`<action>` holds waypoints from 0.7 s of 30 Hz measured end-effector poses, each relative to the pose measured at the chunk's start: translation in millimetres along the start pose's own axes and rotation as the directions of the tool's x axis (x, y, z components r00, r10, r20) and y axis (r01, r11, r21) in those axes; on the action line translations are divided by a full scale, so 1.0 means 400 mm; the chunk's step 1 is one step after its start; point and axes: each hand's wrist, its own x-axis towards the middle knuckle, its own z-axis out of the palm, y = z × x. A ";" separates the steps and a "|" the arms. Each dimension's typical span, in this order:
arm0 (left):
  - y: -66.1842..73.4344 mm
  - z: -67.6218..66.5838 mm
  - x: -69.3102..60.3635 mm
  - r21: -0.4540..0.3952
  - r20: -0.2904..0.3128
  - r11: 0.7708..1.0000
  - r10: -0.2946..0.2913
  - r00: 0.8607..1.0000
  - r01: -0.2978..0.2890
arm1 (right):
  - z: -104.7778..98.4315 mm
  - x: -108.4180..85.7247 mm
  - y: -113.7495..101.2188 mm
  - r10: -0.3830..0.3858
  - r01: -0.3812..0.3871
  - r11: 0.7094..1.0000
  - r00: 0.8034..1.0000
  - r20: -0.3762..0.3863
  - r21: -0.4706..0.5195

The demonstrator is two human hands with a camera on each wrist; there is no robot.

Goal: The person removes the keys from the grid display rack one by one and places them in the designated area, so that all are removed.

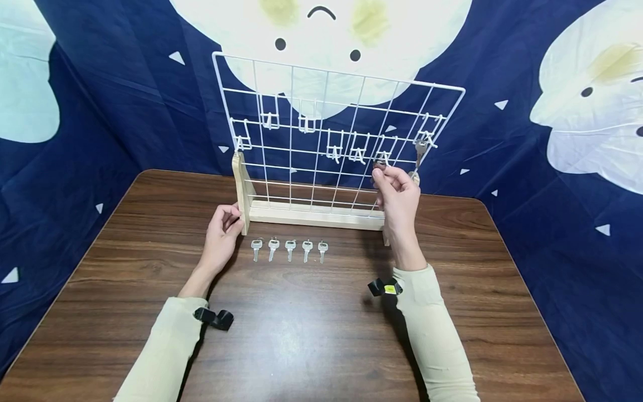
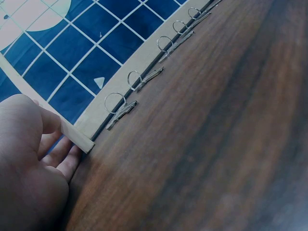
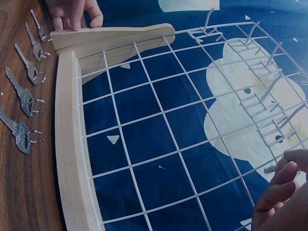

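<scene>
A white wire grid rack [image 1: 326, 151] stands in a wooden base [image 1: 316, 216]. My left hand [image 1: 221, 234] grips the lower part of its left wooden side panel [image 1: 243, 192], with the thumb and fingers on either side in the left wrist view. My right hand [image 1: 402, 201] pinches a key [image 3: 270, 169], mostly hidden by the fingers, just below a white hook [image 1: 383, 157] on the right half of the grid. Another key [image 1: 420, 149] hangs from the far-right hook [image 1: 426, 137]. Several silver keys [image 1: 290, 250] with rings lie in a row on the table before the base.
More white hooks [image 1: 269, 120] sit at different heights across the grid. The brown wooden table [image 1: 281, 335] extends toward me. Behind it hangs a dark blue cloth [image 1: 150, 111] with white cloud shapes.
</scene>
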 end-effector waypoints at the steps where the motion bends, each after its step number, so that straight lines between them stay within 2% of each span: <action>1: 0.000 0.000 0.000 -0.001 0.000 1.000 0.000 1.000 0.000 | 0.000 0.000 -0.002 -0.004 0.004 1.000 1.000 0.000 -0.001; 11: -0.003 -0.001 0.000 -0.003 0.000 1.000 -0.003 1.000 0.003 | 0.010 -0.003 -0.025 -0.041 0.041 0.997 0.999 0.002 0.059; 21: -0.002 0.001 0.000 -0.013 0.000 1.000 0.000 1.000 0.000 | 0.007 -0.007 -0.037 -0.083 0.082 0.995 0.996 0.013 0.061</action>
